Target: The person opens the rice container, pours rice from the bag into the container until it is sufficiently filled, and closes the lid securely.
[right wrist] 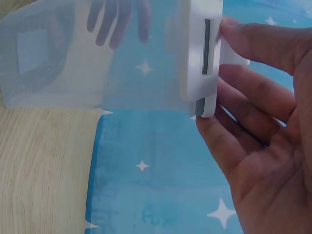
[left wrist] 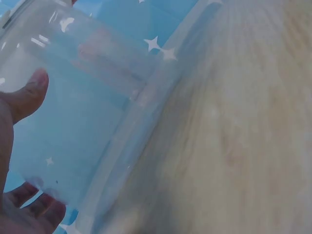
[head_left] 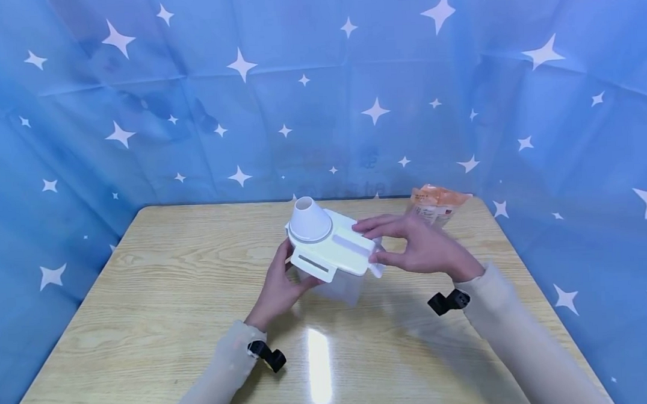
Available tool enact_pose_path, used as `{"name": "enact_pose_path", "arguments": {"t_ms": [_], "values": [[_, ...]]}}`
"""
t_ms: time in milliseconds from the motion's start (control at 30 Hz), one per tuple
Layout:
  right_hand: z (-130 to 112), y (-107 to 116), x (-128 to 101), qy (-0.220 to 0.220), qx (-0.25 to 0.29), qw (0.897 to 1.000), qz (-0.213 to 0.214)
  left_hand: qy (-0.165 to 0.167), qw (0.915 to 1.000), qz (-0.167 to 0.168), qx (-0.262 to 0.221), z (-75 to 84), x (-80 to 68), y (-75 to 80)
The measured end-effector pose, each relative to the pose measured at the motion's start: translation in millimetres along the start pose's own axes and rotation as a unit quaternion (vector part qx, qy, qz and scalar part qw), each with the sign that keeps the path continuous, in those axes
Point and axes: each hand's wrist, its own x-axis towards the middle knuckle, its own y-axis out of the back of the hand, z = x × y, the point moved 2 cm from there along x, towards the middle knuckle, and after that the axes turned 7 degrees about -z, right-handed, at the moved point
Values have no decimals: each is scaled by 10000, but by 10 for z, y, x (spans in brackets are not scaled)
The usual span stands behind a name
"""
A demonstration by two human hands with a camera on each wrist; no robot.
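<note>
A clear plastic storage container (right wrist: 78, 73) with a white lid (head_left: 347, 252) is held above the table, tilted. A white cone-shaped cap (head_left: 309, 222) stands on the lid's left part, and slotted white side clips flank the lid. My left hand (head_left: 282, 288) grips the container's body from the left, just under the lid; the left wrist view shows the thumb on one wall and fingers round another. With thumb and fingertips, my right hand (head_left: 417, 243) pinches the lid's right end. A side clip there hangs partly loose below the thumb. Through the clear walls, the container looks empty.
An orange and white plastic bag (head_left: 436, 204) stands at the table's back right, partly behind my right hand. The wooden table (head_left: 170, 281) ends against a blue curtain (head_left: 319, 106) with white stars. Small black cameras are strapped to both wrists.
</note>
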Motion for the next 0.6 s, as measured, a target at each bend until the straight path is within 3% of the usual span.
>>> {"name": "enact_pose_path", "arguments": {"t_ms": [133,367,600], "values": [[-82,-56,-20,-151,-59,9997,196,3,9993,-360,-73,-14,56,82],[-257,-181,-12,-99,-435,9966,687,316,9934,-1049,-325,-11,187,225],[-399,-274,-39,-272,-750,9899,1172,190,9869,-1514,-532,-25,311,288]]}}
